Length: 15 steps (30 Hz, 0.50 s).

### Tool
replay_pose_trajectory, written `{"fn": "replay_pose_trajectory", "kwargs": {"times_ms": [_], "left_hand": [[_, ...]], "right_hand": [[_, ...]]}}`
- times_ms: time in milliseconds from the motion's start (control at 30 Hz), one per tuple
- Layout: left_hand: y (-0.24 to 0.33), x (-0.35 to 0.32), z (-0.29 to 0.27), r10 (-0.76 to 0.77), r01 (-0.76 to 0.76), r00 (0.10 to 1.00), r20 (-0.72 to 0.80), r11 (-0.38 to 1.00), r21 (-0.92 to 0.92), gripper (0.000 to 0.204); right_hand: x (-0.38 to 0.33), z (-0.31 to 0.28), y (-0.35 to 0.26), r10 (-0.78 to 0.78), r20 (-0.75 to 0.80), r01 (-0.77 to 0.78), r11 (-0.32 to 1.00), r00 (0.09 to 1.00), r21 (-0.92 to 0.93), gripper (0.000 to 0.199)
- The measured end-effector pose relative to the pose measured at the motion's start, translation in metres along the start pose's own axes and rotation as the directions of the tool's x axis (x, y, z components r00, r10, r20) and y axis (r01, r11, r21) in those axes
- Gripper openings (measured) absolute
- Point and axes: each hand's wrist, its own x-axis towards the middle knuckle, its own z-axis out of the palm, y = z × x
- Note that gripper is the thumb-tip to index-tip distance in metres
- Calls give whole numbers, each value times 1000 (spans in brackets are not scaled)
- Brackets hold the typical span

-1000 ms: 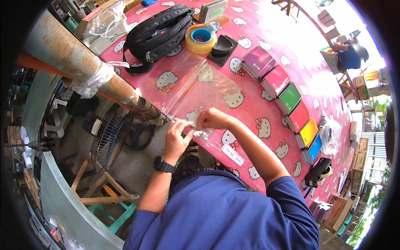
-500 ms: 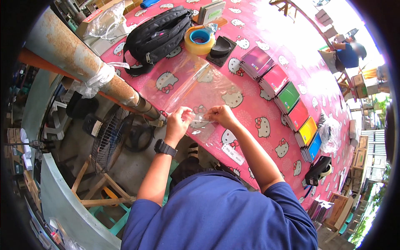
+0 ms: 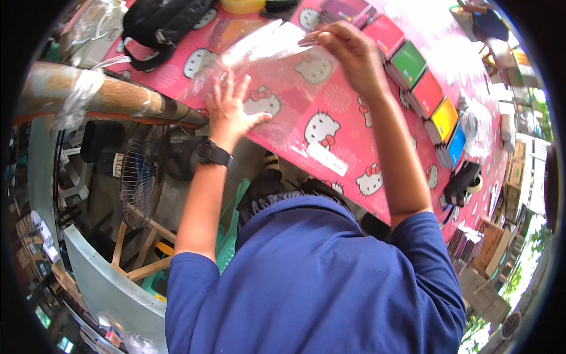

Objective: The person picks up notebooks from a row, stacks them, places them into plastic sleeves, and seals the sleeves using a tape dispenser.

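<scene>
A clear plastic film (image 3: 262,48), shiny with glare, lies partly raised over the pink, cat-patterned tablecloth (image 3: 345,101). Whether it is a single sheet or a bag, I cannot tell. My right hand (image 3: 351,56) is closed in a pinch on its far right part, lifted off the table near the notebooks. Fingers spread, my left hand (image 3: 229,115) lies palm down at the film's near left part, by the table's edge; a black watch is on that wrist. Close to the near edge sits a white printed strip (image 3: 327,160).
Several colored notebook stacks, such as the green stack (image 3: 408,64) and yellow stack (image 3: 443,120), line the right side. A black tape dispenser (image 3: 461,183) stands beyond. At left are a black backpack (image 3: 159,32), a rusty post (image 3: 121,91) and a fan (image 3: 138,177).
My right hand has moved away and to the right, pulling the film up. My left hand has gone from a pinch to spread fingers, farther forward. The view has shifted.
</scene>
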Motion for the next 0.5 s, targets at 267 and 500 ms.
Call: {"fn": "replay_pose_trajectory", "kwargs": {"times_ms": [267,500], "left_hand": [[-30,22,-11,-66,71,997,27,908,-414,49],[87,31,-30,-97,-114,940,-328,816,-567,35]], "right_hand": [[-198,-126,-16,461,288,-23,560,839,-828,9],[-335,-149,0,429,-133,-345,466,893,-815,13]]}}
